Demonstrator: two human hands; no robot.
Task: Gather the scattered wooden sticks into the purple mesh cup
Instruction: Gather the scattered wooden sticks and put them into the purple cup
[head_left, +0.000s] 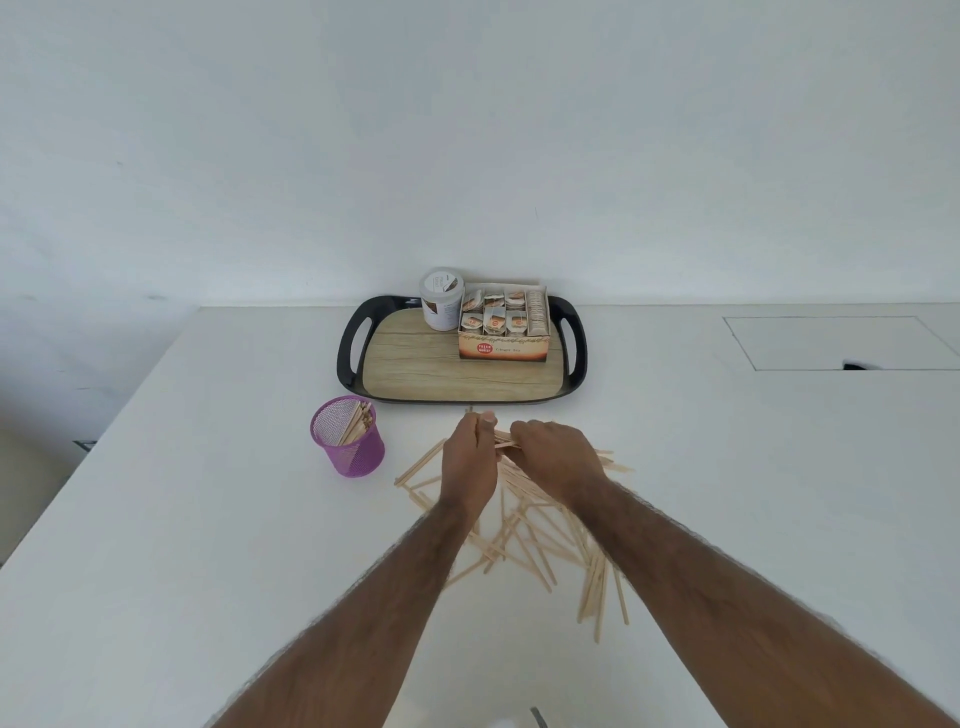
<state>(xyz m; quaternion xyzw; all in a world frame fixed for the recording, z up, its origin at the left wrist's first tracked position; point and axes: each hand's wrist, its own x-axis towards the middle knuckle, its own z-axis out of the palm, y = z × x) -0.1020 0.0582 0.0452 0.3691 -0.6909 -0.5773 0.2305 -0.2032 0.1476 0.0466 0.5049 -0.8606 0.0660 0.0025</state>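
Gathering a bundle mid-task
Left hand (467, 452) and right hand (556, 457) both clutch wooden sticks (505, 443) above the table's (208, 519) scatter; next probably a carry left into the part-filled purple mesh cup (348, 439).

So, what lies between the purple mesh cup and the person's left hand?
In the head view, bare white table beside the purple mesh cup, then ends of loose wooden sticks near the left hand.

Forearms (363, 597) bare, hairy; hands (467, 457) bare; nails (488, 417) seemingly short.
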